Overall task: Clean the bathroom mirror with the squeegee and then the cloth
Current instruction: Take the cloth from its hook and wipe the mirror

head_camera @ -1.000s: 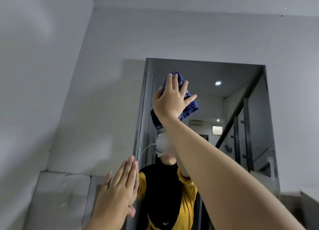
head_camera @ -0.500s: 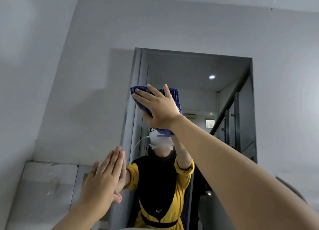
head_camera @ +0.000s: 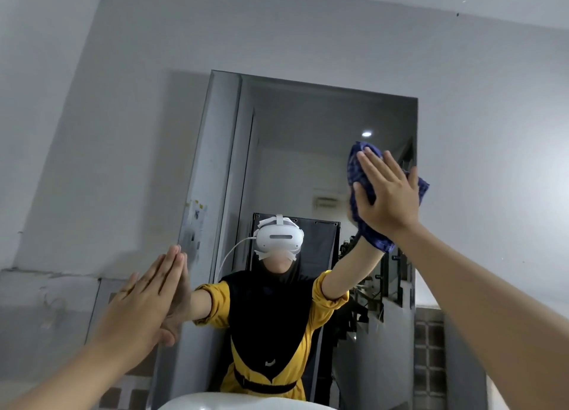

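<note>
The bathroom mirror point(head_camera: 308, 163) hangs on the grey wall straight ahead, reflecting a person in a yellow and black top with a white headset. My right hand point(head_camera: 381, 194) presses a dark blue checked cloth point(head_camera: 355, 163) flat against the glass near the mirror's right edge, fingers spread over it. My left hand point(head_camera: 147, 299) rests flat, fingers together, against the mirror's lower left edge and holds nothing. No squeegee is in view.
A white sink rim point(head_camera: 221, 402) shows at the bottom centre. Grey wall point(head_camera: 107, 132) surrounds the mirror; brown and white tiles point(head_camera: 428, 363) run lower right. The reflection shows a doorway, a stair rail and a ceiling light.
My right hand has slid the cloth from the mirror's upper left across to its right edge. The view has tilted down a little. My left hand stays flat at the mirror's left edge.
</note>
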`<action>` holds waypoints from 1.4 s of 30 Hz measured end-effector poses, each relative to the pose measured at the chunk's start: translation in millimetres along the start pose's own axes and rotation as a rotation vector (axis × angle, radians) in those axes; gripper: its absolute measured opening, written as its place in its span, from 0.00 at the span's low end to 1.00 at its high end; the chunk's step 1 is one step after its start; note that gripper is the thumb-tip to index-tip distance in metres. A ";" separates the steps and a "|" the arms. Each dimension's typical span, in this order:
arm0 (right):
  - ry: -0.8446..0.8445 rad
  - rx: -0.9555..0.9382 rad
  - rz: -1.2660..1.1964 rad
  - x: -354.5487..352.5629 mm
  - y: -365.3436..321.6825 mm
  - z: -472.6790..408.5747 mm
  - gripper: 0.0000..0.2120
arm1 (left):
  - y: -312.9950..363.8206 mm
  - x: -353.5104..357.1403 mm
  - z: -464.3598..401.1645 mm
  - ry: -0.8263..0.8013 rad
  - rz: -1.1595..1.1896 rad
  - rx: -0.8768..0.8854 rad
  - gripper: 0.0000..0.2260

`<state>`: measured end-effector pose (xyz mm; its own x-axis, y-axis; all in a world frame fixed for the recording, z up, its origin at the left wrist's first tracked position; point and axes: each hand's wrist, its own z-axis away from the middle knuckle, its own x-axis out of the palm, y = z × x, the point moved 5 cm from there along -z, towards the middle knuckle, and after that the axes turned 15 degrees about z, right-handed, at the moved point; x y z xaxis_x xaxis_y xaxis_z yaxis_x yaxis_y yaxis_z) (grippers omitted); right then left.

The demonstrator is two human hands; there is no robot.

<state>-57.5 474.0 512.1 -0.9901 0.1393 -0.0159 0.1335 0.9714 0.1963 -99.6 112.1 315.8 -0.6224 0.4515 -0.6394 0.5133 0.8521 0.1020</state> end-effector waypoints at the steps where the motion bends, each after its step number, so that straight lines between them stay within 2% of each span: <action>1: 0.004 0.042 0.003 0.8 8.7 4.0 0.27 | 0.7 -0.2 0.0 0.000 0.003 -0.004 0.50; 5: 0.013 0.275 -0.010 3.1 28.3 19.7 0.26 | 2.7 2.1 -1.1 0.021 -0.022 -0.029 0.59; 9: -0.014 0.517 -0.025 7.1 26.6 33.3 0.26 | 7.5 0.9 0.5 0.105 0.008 -0.043 0.61; 15: -0.019 0.641 -0.051 9.2 4.4 44.3 0.26 | 4.5 3.1 3.3 0.025 -0.021 -0.032 0.65; 17: -0.024 0.670 -0.065 9.3 -3.9 43.5 0.27 | 2.3 1.6 2.5 0.021 -0.012 0.029 0.64; 21: -0.036 0.738 -0.079 6.8 -33.2 39.8 0.27 | -1.5 -5.3 -1.5 0.081 -0.023 0.078 0.52; 27: -0.066 0.581 -0.102 2.9 -124.3 19.4 0.28 | -4.7 2.0 8.1 0.064 -0.095 0.163 0.59; 35: -0.105 0.185 -0.137 1.5 -256.3 -2.3 0.28 | -13.9 12.4 23.3 0.017 0.060 0.208 0.59; 42: -0.051 -0.117 -0.112 0.0 -303.7 10.7 0.26 | -13.7 16.6 27.5 0.007 0.064 0.162 0.63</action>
<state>-97.6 181.0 442.0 -0.9947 0.0438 -0.0931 0.0135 0.9526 0.3038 -100.7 100.6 282.8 -0.5892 0.5057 -0.6301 0.6401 0.7681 0.0179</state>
